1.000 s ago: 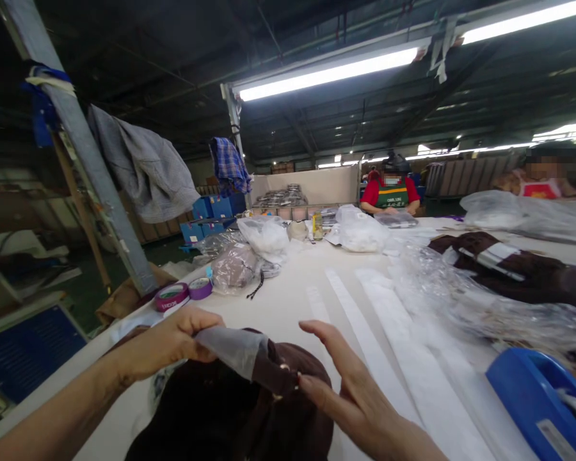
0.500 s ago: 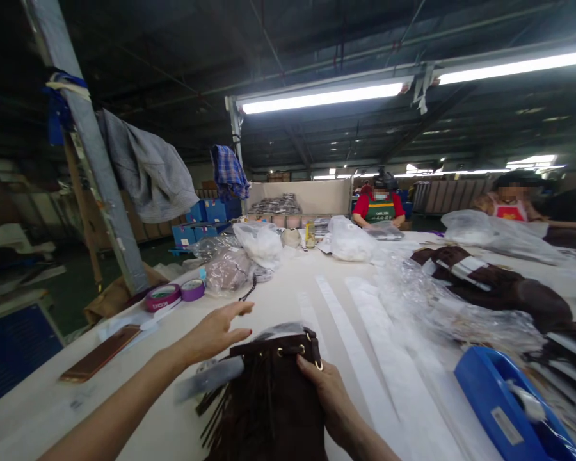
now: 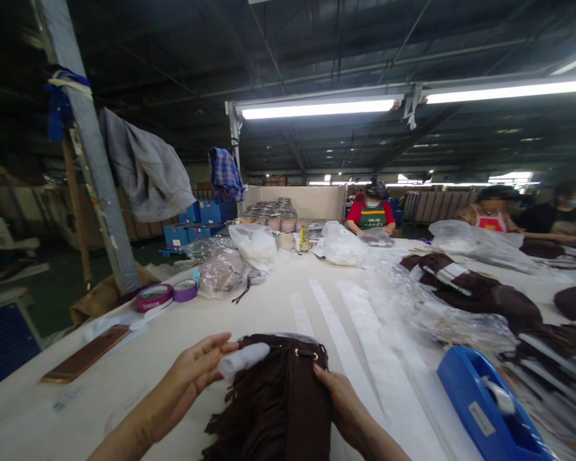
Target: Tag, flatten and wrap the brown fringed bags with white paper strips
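Observation:
A dark brown fringed drawstring bag point(image 3: 307, 397) with metal eyelets along its top edge stands in front of me over the table. My right hand point(image 3: 338, 397) is closed on the right side of the bag, its thumb just below an eyelet. A white wrapped roll point(image 3: 244, 360) sticks out from the bag's upper left. Beside that roll is my left hand point(image 3: 199, 368), fingers stretched out and palm turned toward the bag; I cannot tell whether it touches the roll. Some clear or whitish plastic shows at the bag's mouth.
White paper strips point(image 3: 336, 333) lie beyond the bag. A blue tape dispenser point(image 3: 489, 403) stands at right, near more brown bags point(image 3: 475, 291) and clear plastic. At left are a phone point(image 3: 86, 354) and tape rolls point(image 3: 154, 298). Co-workers point(image 3: 372, 211) sit across the table.
My left hand has come down and nearer, from above the bag's left edge to beside the white roll. The bag has turned, showing more fringe, with my right hand still on it.

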Motion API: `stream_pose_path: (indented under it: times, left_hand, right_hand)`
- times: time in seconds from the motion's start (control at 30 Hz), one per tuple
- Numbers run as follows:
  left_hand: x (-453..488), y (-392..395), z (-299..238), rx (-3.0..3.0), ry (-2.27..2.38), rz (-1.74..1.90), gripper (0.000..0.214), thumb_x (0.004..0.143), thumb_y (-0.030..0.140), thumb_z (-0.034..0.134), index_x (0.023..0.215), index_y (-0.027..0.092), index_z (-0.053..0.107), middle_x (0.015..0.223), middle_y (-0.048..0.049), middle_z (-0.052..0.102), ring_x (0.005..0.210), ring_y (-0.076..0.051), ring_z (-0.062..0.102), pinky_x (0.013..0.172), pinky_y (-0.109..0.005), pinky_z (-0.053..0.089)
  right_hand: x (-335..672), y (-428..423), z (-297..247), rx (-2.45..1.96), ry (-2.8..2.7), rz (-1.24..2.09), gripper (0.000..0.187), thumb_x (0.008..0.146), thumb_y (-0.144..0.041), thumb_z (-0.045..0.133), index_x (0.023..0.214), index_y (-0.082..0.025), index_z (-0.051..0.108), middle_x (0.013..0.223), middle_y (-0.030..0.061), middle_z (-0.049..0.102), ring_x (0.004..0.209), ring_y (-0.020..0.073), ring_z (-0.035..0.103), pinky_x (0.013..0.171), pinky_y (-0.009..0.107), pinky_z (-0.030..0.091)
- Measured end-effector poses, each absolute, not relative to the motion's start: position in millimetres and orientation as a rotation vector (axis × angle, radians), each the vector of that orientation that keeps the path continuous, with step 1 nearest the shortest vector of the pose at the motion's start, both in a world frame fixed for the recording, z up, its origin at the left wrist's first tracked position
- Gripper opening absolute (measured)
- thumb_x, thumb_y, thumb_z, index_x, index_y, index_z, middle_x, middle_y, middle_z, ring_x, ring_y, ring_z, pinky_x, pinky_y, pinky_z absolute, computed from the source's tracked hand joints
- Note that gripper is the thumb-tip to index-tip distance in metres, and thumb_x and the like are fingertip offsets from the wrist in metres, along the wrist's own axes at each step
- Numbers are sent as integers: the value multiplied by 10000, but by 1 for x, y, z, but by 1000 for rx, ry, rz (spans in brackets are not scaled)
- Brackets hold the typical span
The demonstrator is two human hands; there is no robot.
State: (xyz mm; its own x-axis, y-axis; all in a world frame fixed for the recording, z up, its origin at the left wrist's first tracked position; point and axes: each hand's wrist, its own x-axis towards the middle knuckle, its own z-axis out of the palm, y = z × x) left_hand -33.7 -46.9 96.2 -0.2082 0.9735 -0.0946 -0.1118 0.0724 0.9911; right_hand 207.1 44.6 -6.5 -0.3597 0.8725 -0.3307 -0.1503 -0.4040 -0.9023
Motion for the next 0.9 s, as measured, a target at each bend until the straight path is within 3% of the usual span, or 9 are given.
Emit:
stream_pose_path:
  times: [0.1,0.17,0.27,0.37,0.43,0.57,0.7,0.8,0.9]
  left_hand:
    - [-17,-49,93,884,1007,1349,598,578,463,758,1078,177,598,1173,-125,610,1143,-298,512,970,-395,415]
    - [-9,-45,84,907,1009,1337,558,570,388,776,1068,191,619,1194,-110,600,1173,-293,486,995,-389,390]
    - [0,-32,70,967,1097,1320,525,534,280,777,1036,201,645,1129,-84,638,1147,-292,505,1011,-387,360]
    - [7,-19,64,985,1059,1321,460,517,237,759,965,191,669,1031,-73,675,1091,-286,544,1025,-394,339]
    - [11,-12,64,975,1037,1347,459,517,241,759,962,188,661,1029,-74,672,1068,-276,558,1027,-399,337]
    - [16,-7,56,1049,1095,1368,465,509,218,745,962,191,638,1075,-74,647,1061,-278,560,1010,-412,359]
    - [13,-7,41,1070,1199,1374,428,518,210,685,943,192,637,1062,-65,650,1057,-283,560,994,-412,377]
    - [9,-5,36,1088,1261,1360,405,542,242,645,943,182,640,1035,-65,661,1045,-277,566,983,-403,388]
    - [8,0,37,1117,1296,1332,373,550,246,627,915,173,647,996,-66,675,1015,-275,582,961,-400,407]
  right_hand:
    - [216,47,-15,-1210,-1115,1698,475,664,-468,603,923,-70,609,944,180,671,889,288,639,808,393,474]
    - [222,47,-16,-1284,-1136,1514,503,654,-383,617,1059,-91,550,1110,182,604,1075,312,546,938,430,392]
    - [221,43,-7,-1285,-1384,1057,479,689,-261,561,1150,-149,496,1217,133,531,1183,270,447,1023,412,312]
    - [209,40,12,-1172,-1794,640,400,747,-189,484,1144,-167,524,1165,107,570,1130,242,489,998,393,350]
    - [200,43,26,-1162,-1998,541,374,770,-164,465,1137,-168,538,1199,109,555,1150,242,469,994,395,342]
    - [193,51,41,-1088,-2279,523,411,687,-32,427,1024,-198,592,1094,61,604,1068,208,494,917,346,361]
    - [188,56,38,-998,-2506,366,540,597,-3,435,1071,-227,565,1060,48,596,1023,223,477,859,353,343]
    - [180,60,36,-1045,-2553,348,503,615,-31,453,1072,-205,569,1020,84,592,981,256,493,833,388,347]
    - [178,68,36,-1047,-2606,394,405,602,-32,481,933,-207,637,930,76,605,941,254,516,806,372,366]
